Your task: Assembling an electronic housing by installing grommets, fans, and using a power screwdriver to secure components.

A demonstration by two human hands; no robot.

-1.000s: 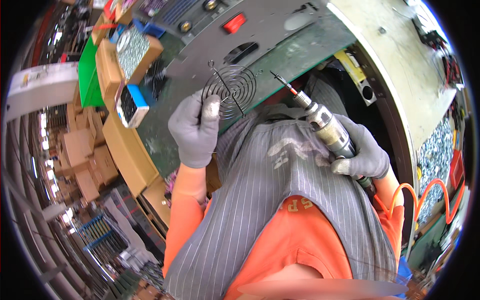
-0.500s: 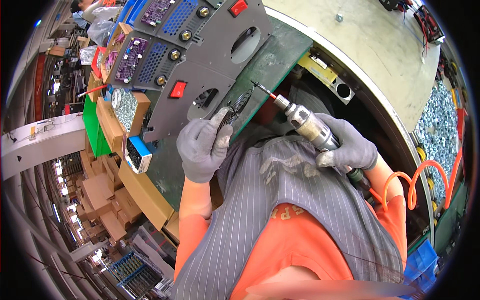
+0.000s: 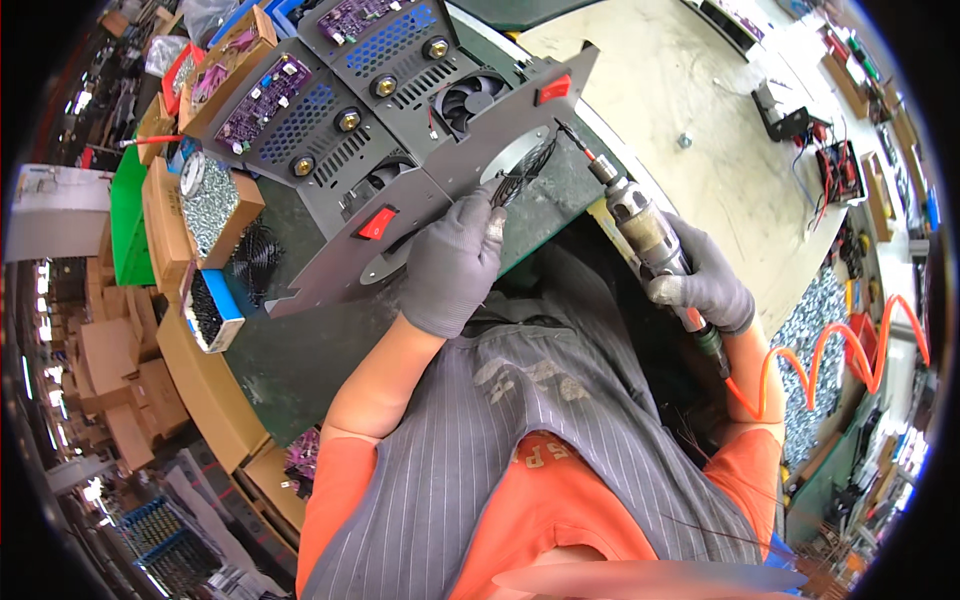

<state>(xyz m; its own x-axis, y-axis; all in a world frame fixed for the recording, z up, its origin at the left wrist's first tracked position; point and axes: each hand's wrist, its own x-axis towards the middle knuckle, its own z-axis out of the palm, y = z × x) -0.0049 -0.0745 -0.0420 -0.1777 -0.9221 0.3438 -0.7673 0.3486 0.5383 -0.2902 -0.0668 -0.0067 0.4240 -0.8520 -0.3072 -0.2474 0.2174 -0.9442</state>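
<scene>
In gloved fingers, my left hand (image 3: 452, 265) pinches a black wire fan guard (image 3: 530, 170). The guard is tilted in front of the round opening in the right grey metal panel (image 3: 480, 130); whether it touches the panel I cannot tell. My right hand (image 3: 712, 278), gloved too, is wrapped round a pneumatic screwdriver (image 3: 645, 230) with an orange coiled hose (image 3: 815, 365). Its bit points up and left, close to the guard, with a small dark piece at the tip, probably a screw. A black fan (image 3: 470, 100) sits behind the right panel. Each panel carries a red rocker switch (image 3: 554, 90).
Purple circuit boards (image 3: 265, 102) are fixed on the grey housings. At left stand a cardboard box of screws (image 3: 225, 215), a blue-and-white box of black screws (image 3: 210, 310) and more fan guards (image 3: 258, 258). Wired parts (image 3: 838, 170) lie on the pale table (image 3: 640, 80) at right.
My left hand has brought the fan guard up to the right panel's round opening. The screwdriver has moved along with it, its tip still near the guard. My view has shifted, showing the fans.
</scene>
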